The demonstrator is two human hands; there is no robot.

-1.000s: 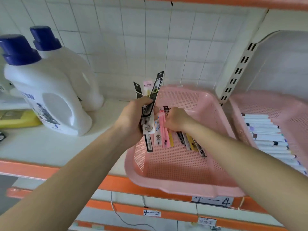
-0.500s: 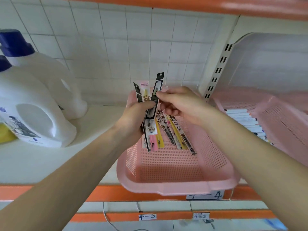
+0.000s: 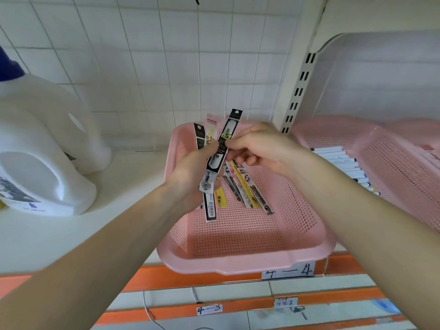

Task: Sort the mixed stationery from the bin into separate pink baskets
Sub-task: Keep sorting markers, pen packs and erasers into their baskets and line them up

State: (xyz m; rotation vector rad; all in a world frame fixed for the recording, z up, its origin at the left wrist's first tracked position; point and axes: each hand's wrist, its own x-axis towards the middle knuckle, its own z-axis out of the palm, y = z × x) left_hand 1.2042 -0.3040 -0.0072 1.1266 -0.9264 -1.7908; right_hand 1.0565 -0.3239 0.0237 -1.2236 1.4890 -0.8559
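**Desk:** What sits at the centre of the frame?

**Photographer:** A person's left hand, fingers curled round a fan of packets. They are slim carded pen refills, held roughly upright over the far left part of a pink basket.

**Desk:** And the other hand?

**Photographer:** The right hand, just right of centre, pinches one black packet of that fan between thumb and forefinger. Its other fingers are curled underneath. The packet carries a yellow-green "0.5" mark and leans to the right. The left thumb touches it as well.

**Desk:** Where is the basket, and what is in it?

**Photographer:** It fills the lower middle of the frame, standing on a white shelf with its front rim over the orange shelf edge. Loose packets in yellow, black and pink lie slantwise on the mesh floor in the far half, directly below the hands.

**Desk:** The right of the frame?

**Photographer:** A second pink basket holds a row of white markers lying side by side. A third pink basket overlaps it towards the right edge.

**Desk:** And the left?

**Photographer:** Two white detergent jugs stand on the shelf against the tiled wall. One blue cap shows at the left edge. A handwritten label reading "4—4" is fixed below the centre basket's front right corner.
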